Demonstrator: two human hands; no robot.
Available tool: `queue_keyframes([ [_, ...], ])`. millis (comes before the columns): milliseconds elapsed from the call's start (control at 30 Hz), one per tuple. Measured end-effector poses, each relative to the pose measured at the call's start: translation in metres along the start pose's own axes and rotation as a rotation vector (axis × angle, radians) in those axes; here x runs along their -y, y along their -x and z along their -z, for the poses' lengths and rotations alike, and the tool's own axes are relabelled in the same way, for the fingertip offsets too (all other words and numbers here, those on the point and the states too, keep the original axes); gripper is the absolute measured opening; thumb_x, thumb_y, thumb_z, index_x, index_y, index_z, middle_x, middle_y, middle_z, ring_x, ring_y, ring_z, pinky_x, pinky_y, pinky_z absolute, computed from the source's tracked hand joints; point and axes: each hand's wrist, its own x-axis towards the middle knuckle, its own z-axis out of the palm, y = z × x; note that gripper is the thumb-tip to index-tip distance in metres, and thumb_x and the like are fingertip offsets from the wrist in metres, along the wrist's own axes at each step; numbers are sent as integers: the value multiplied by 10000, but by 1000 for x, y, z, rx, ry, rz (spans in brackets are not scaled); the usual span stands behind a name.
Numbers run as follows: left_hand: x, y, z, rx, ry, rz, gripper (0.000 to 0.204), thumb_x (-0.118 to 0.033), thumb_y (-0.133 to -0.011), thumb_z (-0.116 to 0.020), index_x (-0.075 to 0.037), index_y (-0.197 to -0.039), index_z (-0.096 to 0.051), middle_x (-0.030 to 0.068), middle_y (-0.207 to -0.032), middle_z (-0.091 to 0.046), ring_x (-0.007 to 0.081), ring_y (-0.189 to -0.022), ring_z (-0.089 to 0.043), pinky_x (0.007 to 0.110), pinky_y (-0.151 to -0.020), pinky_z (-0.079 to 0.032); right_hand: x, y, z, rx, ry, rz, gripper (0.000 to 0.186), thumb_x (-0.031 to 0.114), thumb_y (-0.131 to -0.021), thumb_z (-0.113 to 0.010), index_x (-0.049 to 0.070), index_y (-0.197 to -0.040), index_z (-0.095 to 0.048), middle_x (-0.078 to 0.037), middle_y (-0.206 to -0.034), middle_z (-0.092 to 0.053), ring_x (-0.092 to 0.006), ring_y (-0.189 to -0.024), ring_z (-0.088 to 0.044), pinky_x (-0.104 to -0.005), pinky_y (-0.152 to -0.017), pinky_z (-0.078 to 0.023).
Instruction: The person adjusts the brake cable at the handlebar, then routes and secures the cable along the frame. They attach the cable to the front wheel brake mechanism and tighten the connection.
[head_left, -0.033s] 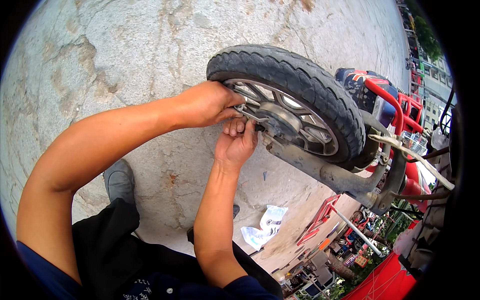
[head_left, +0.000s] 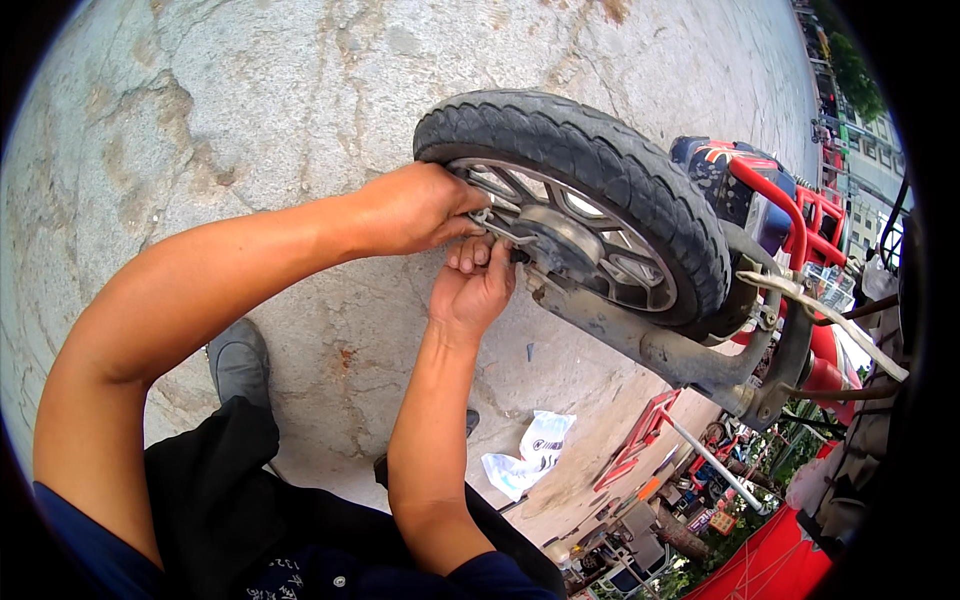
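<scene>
The wheel's black, worn tyre (head_left: 560, 130) surrounds a grey spoked rim (head_left: 655, 285) with a round brake drum hub (head_left: 565, 240) in the middle. From the left, my left hand (head_left: 418, 208) reaches to the hub side, thumb and fingers closed at the outer end of a thin metal brake lever (head_left: 512, 233). Just below it, my right hand (head_left: 472, 295) is palm up with its fingers curled and its thumb raised beside the lever. What the right fingertips pinch is too small and covered to make out. A grey swingarm (head_left: 630, 325) runs from the hub towards the right.
Red frame tubes (head_left: 780, 190) and a pale strip (head_left: 830, 315) lie right of the wheel. On the cracked concrete (head_left: 250, 110) are a white plastic bag (head_left: 535, 452) and a small dark bit (head_left: 530, 352). My grey shoe (head_left: 240, 365) is at left; a red metal frame (head_left: 635, 440) stands beyond.
</scene>
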Motion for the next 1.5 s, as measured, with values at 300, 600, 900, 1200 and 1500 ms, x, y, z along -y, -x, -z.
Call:
queue_keyframes([
  [300,2,1,1,-13,22,-11,190,-158,-846,-655,-23,-977,-626,230,-809,-646,429,-803,-633,482,-703,-502,2,2,-2,3,-9,-11,216,203,-1045,-481,53,-901,-542,11,-703,-448,-100,-599,-414,-260,-562,-356],
  [600,10,-2,-10,22,137,17,220,-155,-862,-649,-28,-1042,-647,233,-870,-660,422,-838,-632,457,-734,-507,1,-7,14,98,-72,-77,136,179,-1020,-528,73,-947,-571,12,-722,-468,-97,-616,-431,-262,-572,-370],
  [900,7,1,-8,86,343,157,319,-136,-860,-678,-35,-1163,-668,156,-868,-693,203,-778,-662,355,-722,-520,5,-8,16,114,56,-40,151,171,-1020,-531,49,-951,-588,6,-730,-470,-111,-624,-432,-280,-590,-390],
  [1200,10,42,2,168,700,327,541,-15,-867,-601,87,-1376,-448,145,-968,-669,191,-823,-626,314,-755,-514,6,-5,11,100,53,-69,193,167,-1032,-502,72,-873,-555,4,-706,-460,-108,-619,-428,-285,-597,-380],
  [1500,24,68,22,117,1425,698,524,27,-893,-406,70,-1413,-357,259,-1305,-544,314,-1142,-609,394,-923,-515,7,-7,9,112,79,-44,199,182,-1031,-510,85,-862,-549,11,-702,-469,-102,-608,-423,-283,-587,-371],
])
